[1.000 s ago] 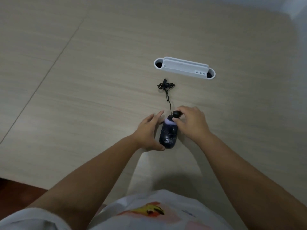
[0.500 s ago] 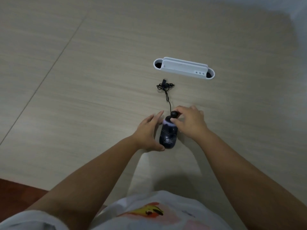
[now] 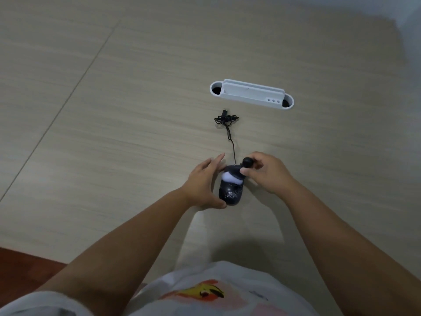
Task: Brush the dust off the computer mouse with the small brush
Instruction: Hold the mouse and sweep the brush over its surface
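Since a second ago the small brush with its round black knob handle and white bristles (image 3: 237,174) has slid from the mouse's front edge back onto its top, so I judge a sweeping stroke is under way and the dusting only partly done. The glossy black computer mouse (image 3: 230,189) sits on the pale wood-grain desk (image 3: 114,156) just below the centre of the frame, and pale specks, dust I think though the view is soft, show on its near end.

My right hand (image 3: 265,173) pinches the brush knob between thumb and curled fingers, bristles pressed on the mouse's upper half. My left hand (image 3: 204,183) is half open, thumb against the mouse's near left edge, fingers spread along its left side, bracing it rather than gripping.

By count: one mouse, one brush, one thin black cable (image 3: 227,126) bundled above the mouse, and one long white plastic desk organiser (image 3: 251,94) in the upper centre.
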